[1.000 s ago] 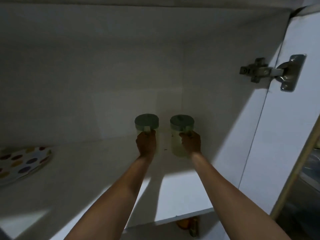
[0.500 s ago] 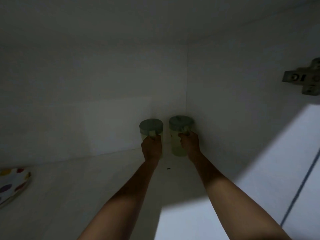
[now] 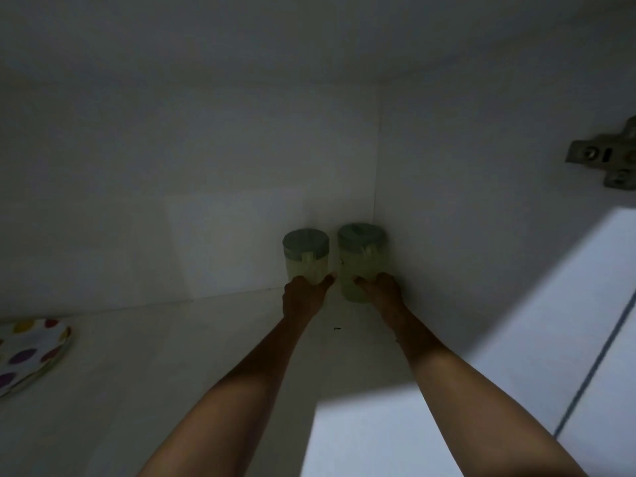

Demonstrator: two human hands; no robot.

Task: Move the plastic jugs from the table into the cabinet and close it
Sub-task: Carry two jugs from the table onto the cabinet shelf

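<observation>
Dim cabinet shelf (image 3: 172,356): each hand's grip clasps a green-lidded jug, contents unclear.

Both bare arms stretched straight out, roughly parallel. Left hand (image 3: 303,297) and right hand (image 3: 382,291) are fingers-forward, thumbs angled inward toward each other, palms mostly hidden.

I see two bare forearms reaching up from the bottom edge, with no sleeve, watch, band or ring on either that I can make out. The left hand (image 3: 303,297) and the right hand (image 3: 383,292) are both bare, ungloved, and lie in deep shade, so finer detail such as nails is too dim for me to tell. The right forearm catches brighter light along its lower stretch, and there too I see only bare arm.
</observation>
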